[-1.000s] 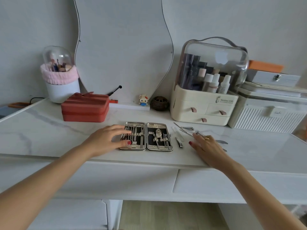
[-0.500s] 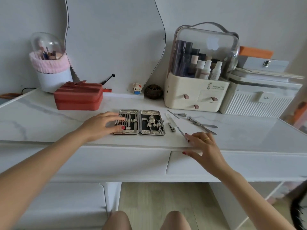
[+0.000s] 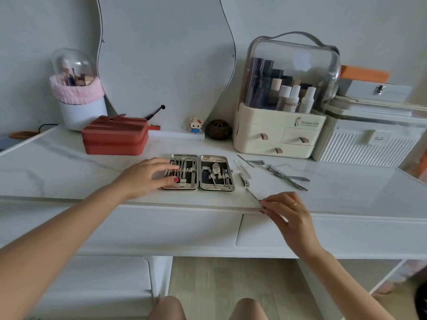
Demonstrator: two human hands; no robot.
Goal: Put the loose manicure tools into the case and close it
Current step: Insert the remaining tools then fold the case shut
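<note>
Now the right hand (image 3: 287, 212) pinches a thin tool (image 3: 253, 196) beside the open case (image 3: 198, 172); left hand (image 3: 147, 176) rests open on it.

Left hand (image 3: 147, 176) flat, fingers spread and straight; right hand (image 3: 286, 211) pinching with thumb and fingertips, forearms extended

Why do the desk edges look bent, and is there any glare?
Head view: the wide-angle lens bows the desk edges. Soft daylight, faint shadows. A bright glare patch sits on the clear cosmetics organizer lid. The thin tool in the right hand looks slightly blurred.
</note>
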